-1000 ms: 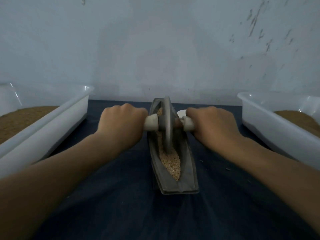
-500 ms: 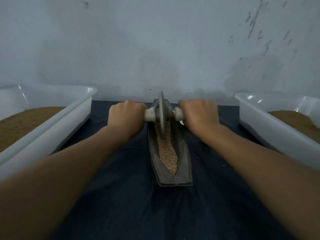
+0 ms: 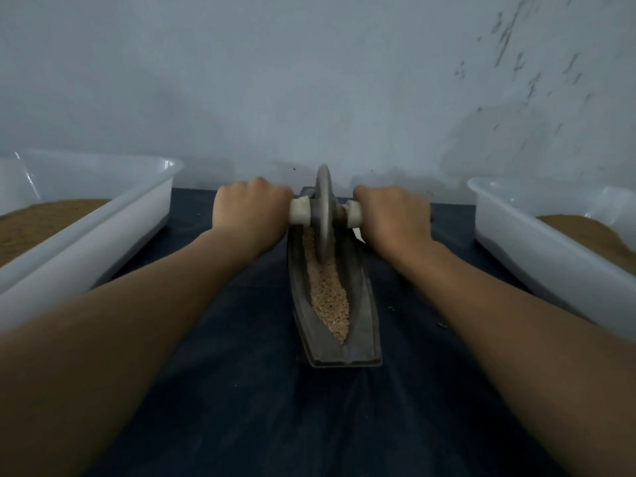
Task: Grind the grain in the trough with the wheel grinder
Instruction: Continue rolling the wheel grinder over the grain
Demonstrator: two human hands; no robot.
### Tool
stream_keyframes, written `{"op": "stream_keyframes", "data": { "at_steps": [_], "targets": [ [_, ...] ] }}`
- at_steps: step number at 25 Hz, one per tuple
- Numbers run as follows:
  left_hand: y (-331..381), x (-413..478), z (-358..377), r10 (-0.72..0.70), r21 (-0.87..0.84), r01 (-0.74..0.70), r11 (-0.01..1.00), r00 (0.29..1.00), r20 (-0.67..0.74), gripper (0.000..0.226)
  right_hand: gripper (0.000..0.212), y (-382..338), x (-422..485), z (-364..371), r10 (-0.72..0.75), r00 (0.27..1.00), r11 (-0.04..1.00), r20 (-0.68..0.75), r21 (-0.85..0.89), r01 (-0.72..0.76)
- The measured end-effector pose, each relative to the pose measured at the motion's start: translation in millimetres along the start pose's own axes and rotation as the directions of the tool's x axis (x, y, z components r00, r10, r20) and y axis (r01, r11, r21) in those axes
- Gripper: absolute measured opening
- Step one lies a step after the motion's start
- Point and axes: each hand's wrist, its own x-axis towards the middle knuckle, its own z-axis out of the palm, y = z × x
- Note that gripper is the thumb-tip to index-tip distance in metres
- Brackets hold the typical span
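The wheel [image 3: 323, 208] has rolled away from me since a second ago, from the middle of the trough [image 3: 364, 304] up to its far end. Both arms reach out longer now.

Out to the left of the left hand [image 3: 249, 216] sits a white tub [image 3: 103, 228] with brown stuff in it. The left hand is curled tight round the pale handle [image 3: 300, 211] that sticks out of the wheel on that side. Between the two hands stands the wheel, thin and grey, up on its edge in the groove of the trough. The trough is long and dark, like a little boat, and it runs from the hands back toward me on the dark blue cloth [image 3: 241, 390]. The grain [image 3: 330, 297] lies in the groove on my side of the hands, a pale heap. The right hand [image 3: 392, 215] is curled round the other end of the handle, just beside the wheel. Out to the right of that hand is a second white tub [image 3: 537, 242] with brown stuff.

I think the wheel is heavy and hard, so its own weight does the crushing. The two handle ends are the place to hold, one hand each side, pushing the same on both so the wheel does not tip. The grain is loose and light and could hop over the sides. The trough may slide on the cloth if I pull back too fast.
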Motion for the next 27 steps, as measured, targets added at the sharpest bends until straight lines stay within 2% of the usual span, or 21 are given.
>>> {"op": "stream_keyframes", "data": {
  "at_steps": [2, 4, 6, 7, 9, 11, 12, 14, 15, 18, 20, 22, 23, 25, 27],
  "targets": [
    [-4, -13, -5, 0.06, 0.01, -0.06, 0.998, 0.997, -0.044, 0.007, 0.015, 8, -17, -6, -0.055, 0.998, 0.998, -0.003, 0.022, 0.055],
    [-9, -39, -5, 0.186, 0.049, -0.181, 0.982, 0.973, -0.14, 0.033, 0.024, 19, -50, -9, -0.156, 0.98, 0.988, -0.125, -0.028, 0.154],
    [-17, -51, -4, 0.235, 0.09, -0.222, 0.971, 0.953, -0.192, 0.046, 0.04, 24, -65, -14, -0.218, 0.953, 0.975, -0.21, -0.092, 0.203],
    [-18, -48, 1, 0.207, 0.092, -0.194, 0.977, 0.964, -0.167, 0.045, 0.041, 24, -59, -12, -0.213, 0.954, 0.975, -0.212, -0.113, 0.193],
    [-13, -30, 10, 0.131, 0.079, -0.121, 0.989, 0.982, -0.137, 0.03, 0.026, 15, -34, -6, -0.156, 0.973, 0.985, -0.171, -0.101, 0.14],
    [-5, -1, 10, 0.032, 0.029, -0.03, 0.999, 0.996, -0.078, 0.008, 0.015, 3, -3, -1, -0.027, 0.998, 1.0, -0.056, -0.003, 0.027],
    [-2, 9, 8, 0.008, 0.031, -0.007, 1.0, 0.999, -0.036, 0.008, 0.017, -1, 8, 0, 0.001, 1.0, 1.0, -0.004, 0.019, -0.001],
    [-3, 10, 6, 0.018, 0.004, -0.018, 1.0, 1.0, 0.022, 0.008, 0.019, -1, 10, -5, -0.022, 0.999, 1.0, 0.039, -0.003, 0.022],
    [-7, -2, 5, 0.034, -0.017, -0.034, 0.999, 0.999, 0.02, 0.008, 0.019, 3, -1, -10, -0.079, 0.997, 0.997, 0.004, -0.022, 0.079],
    [-15, -51, -4, 0.171, 0.021, -0.17, 0.985, 0.969, -0.176, 0.031, 0.028, 16, -54, -21, -0.234, 0.955, 0.972, -0.185, -0.058, 0.227],
    [-18, -57, -13, 0.263, 0.043, -0.261, 0.964, 0.929, -0.262, 0.038, 0.045, 23, -74, -25, -0.266, 0.942, 0.962, -0.206, 0.012, 0.274],
    [-14, -48, -10, 0.239, 0.08, -0.228, 0.97, 0.954, -0.179, 0.039, 0.053, 24, -65, -20, -0.239, 0.96, 0.969, -0.145, 0.03, 0.246],
    [-12, -39, -2, 0.188, 0.075, -0.18, 0.981, 0.975, -0.123, 0.03, 0.048, 20, -50, -13, -0.196, 0.97, 0.98, -0.14, -0.012, 0.197],
    [-7, -11, 12, 0.048, 0.03, -0.047, 0.998, 0.998, -0.042, 0.009, 0.024, 9, -11, 0, -0.083, 0.987, 0.996, -0.136, -0.051, 0.077],
    [-4, 13, 11, 0.0, 0.037, 0.0, 0.999, 1.0, 0.008, 0.011, 0.015, 1, 16, 4, -0.004, 0.999, 1.0, -0.041, 0.005, 0.004]
  ]
}}
